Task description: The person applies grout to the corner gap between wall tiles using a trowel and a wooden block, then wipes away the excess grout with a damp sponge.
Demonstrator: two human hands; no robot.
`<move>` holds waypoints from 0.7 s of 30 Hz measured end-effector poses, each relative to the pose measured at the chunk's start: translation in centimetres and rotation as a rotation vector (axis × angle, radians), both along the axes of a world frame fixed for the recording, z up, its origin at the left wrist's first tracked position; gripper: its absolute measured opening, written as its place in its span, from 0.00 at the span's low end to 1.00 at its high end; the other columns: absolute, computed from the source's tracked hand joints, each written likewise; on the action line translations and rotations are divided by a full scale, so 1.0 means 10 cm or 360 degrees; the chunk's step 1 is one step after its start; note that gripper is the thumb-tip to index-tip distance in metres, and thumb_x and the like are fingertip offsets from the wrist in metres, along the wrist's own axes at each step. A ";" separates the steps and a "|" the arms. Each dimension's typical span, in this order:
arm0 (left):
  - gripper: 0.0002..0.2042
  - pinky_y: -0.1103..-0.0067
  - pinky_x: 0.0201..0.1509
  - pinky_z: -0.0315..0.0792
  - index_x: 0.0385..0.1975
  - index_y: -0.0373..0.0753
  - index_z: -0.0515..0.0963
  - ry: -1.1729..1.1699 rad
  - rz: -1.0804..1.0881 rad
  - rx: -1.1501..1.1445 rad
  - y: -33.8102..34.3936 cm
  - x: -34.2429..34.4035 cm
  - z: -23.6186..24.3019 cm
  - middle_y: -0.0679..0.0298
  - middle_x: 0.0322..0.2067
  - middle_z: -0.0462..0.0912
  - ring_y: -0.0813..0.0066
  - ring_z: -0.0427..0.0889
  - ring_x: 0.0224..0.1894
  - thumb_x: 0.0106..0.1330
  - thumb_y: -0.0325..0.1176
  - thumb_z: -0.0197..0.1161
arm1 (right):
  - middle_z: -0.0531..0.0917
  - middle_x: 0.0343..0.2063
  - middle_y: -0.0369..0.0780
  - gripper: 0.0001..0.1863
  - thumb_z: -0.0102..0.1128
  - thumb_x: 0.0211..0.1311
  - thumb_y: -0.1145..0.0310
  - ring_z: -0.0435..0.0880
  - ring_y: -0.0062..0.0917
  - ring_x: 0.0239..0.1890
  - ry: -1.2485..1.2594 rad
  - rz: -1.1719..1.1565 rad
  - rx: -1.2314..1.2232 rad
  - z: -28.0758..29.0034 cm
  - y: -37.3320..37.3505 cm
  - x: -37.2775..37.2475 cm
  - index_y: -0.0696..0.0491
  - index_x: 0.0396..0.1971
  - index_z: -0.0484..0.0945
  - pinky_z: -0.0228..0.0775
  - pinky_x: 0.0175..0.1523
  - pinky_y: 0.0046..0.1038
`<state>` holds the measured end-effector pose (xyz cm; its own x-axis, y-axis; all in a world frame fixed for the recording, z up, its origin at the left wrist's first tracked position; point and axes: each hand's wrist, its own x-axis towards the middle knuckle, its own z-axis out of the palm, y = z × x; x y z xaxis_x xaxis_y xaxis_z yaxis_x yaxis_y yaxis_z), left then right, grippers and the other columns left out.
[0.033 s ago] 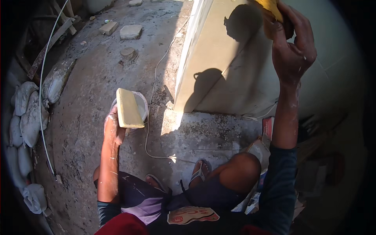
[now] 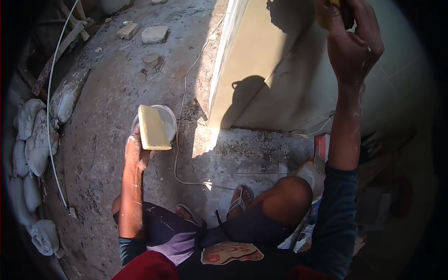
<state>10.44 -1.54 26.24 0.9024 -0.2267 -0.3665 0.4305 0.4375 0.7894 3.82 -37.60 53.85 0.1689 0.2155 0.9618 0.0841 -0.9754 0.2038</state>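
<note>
My left hand (image 2: 136, 151) is closed on a flat, cream-coloured rectangular board (image 2: 155, 128), gripped at its left side. Just behind the board, and partly hidden by it, is a round white tub (image 2: 169, 119) with whitish stuff inside. High up at the right, my right hand (image 2: 353, 49) has its fingers bent round a yellow piece (image 2: 335, 3), beside the smooth wall (image 2: 298, 88). Only a sliver of that piece shows, as the upper edge of the picture cuts it off, so its kind is unclear. White specks mark both hands and forearms.
A thin cable (image 2: 186, 84) runs along the rough ground past the tub. Filled sacks (image 2: 35, 144) lie at the left, near a pale hose (image 2: 52, 70). Concrete blocks (image 2: 155, 35) lie farther off. A red box (image 2: 321, 145) stands beside my right knee.
My right hand has shifted slightly up and to the right, and the yellow piece has mostly left the picture. My left hand and the board stay nearly still.
</note>
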 end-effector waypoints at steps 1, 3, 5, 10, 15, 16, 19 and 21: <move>0.20 0.64 0.59 0.73 0.61 0.34 0.69 0.0119 -0.0003 0.0074 0.05 0.00 -0.11 0.56 0.54 0.77 0.65 0.78 0.53 0.74 0.38 0.48 | 0.84 0.40 0.41 0.15 0.67 0.53 0.82 0.85 0.27 0.37 0.0031 -0.0119 0.0039 -0.02 0.01 0.07 0.56 0.42 0.82 0.77 0.40 0.25; 0.20 0.65 0.58 0.74 0.61 0.35 0.69 0.0045 -0.0057 0.0028 0.13 -0.04 -0.28 0.56 0.54 0.77 0.65 0.78 0.53 0.74 0.35 0.45 | 0.84 0.39 0.45 0.15 0.64 0.53 0.84 0.85 0.31 0.38 0.0046 -0.0029 -0.0143 -0.17 0.00 0.25 0.59 0.42 0.81 0.78 0.42 0.29; 0.19 0.66 0.56 0.75 0.61 0.35 0.69 0.0077 -0.0057 -0.0001 0.19 -0.09 -0.35 0.56 0.54 0.77 0.65 0.79 0.52 0.74 0.32 0.43 | 0.84 0.38 0.46 0.15 0.62 0.52 0.85 0.84 0.34 0.39 0.0060 0.0242 -0.0321 -0.59 0.00 0.34 0.60 0.42 0.80 0.78 0.43 0.31; 0.18 0.69 0.56 0.74 0.60 0.35 0.71 0.0008 -0.0023 -0.0030 0.18 -0.19 -0.31 0.58 0.52 0.79 0.68 0.80 0.51 0.75 0.33 0.46 | 0.82 0.38 0.43 0.16 0.63 0.50 0.82 0.83 0.36 0.38 0.0542 0.0267 -0.0173 -2.18 -0.04 0.31 0.58 0.42 0.80 0.77 0.46 0.33; 0.17 0.69 0.55 0.76 0.57 0.35 0.72 0.0121 -0.0072 -0.0105 0.12 -0.21 -0.34 0.59 0.51 0.80 0.68 0.80 0.50 0.75 0.36 0.48 | 0.78 0.37 0.42 0.16 0.60 0.54 0.79 0.79 0.31 0.42 0.1142 0.0358 0.0067 -3.99 0.07 0.06 0.61 0.44 0.77 0.77 0.47 0.30; 0.16 0.68 0.54 0.77 0.57 0.35 0.72 0.0135 -0.0124 -0.0097 0.12 -0.19 -0.36 0.57 0.51 0.80 0.66 0.81 0.49 0.74 0.34 0.47 | 0.77 0.38 0.41 0.15 0.57 0.55 0.78 0.79 0.31 0.44 0.1299 0.0363 0.0193 -4.28 0.11 -0.05 0.60 0.44 0.76 0.76 0.47 0.31; 0.18 0.65 0.54 0.78 0.59 0.33 0.69 0.0249 -0.0094 -0.0179 0.11 -0.18 -0.43 0.55 0.53 0.79 0.63 0.82 0.50 0.73 0.32 0.45 | 0.77 0.38 0.40 0.14 0.54 0.56 0.76 0.78 0.33 0.43 0.1504 0.0434 0.0374 -4.74 0.23 -0.50 0.57 0.44 0.76 0.74 0.47 0.34; 0.18 0.64 0.53 0.79 0.58 0.32 0.69 0.0217 -0.0162 -0.0384 0.09 -0.16 -0.49 0.54 0.53 0.78 0.61 0.82 0.50 0.73 0.33 0.45 | 0.78 0.39 0.40 0.16 0.56 0.52 0.79 0.78 0.34 0.44 0.1515 0.0517 0.0458 -4.65 0.24 -0.75 0.58 0.44 0.77 0.75 0.48 0.34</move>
<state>8.85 -0.68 21.37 0.8167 -0.4086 -0.4074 0.5767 0.5547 0.5998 -3.65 -35.21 7.37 0.8583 0.1700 0.4842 0.3549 -0.8781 -0.3208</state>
